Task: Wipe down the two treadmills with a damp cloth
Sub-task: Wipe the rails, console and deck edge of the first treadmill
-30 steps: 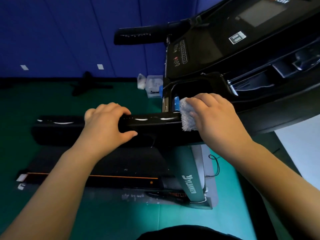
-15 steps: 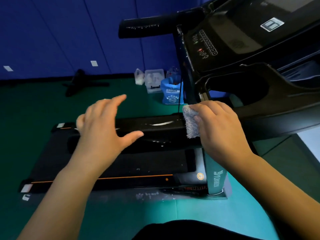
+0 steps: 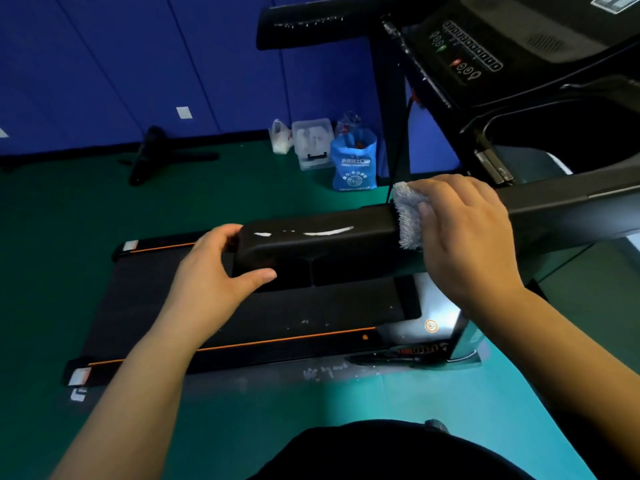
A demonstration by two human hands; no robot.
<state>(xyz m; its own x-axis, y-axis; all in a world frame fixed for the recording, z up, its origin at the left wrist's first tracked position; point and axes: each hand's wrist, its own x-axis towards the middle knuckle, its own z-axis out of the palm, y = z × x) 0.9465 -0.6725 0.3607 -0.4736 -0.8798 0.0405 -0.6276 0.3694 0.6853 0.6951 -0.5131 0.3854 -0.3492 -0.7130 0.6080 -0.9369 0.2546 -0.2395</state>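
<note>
Black handrail (image 3: 322, 237) of the treadmill crosses mid-frame, wet streaks shining on its top. At 9 o'clock the left hand (image 3: 214, 271) grasps the rail's free end, fingers curled over the far side and thumb along the near face. At 3 o'clock the right hand (image 3: 464, 237) clasps the grey cloth (image 3: 407, 216), pressing it onto the rail, with its edge draped down the near side. Treadmill belt (image 3: 277, 306) lies below toward 6 o'clock and the console (image 3: 485, 46) sits at 1 o'clock. Blue bag (image 3: 353, 161) and clear box (image 3: 311, 140) stand on the floor at 12 o'clock.
</note>
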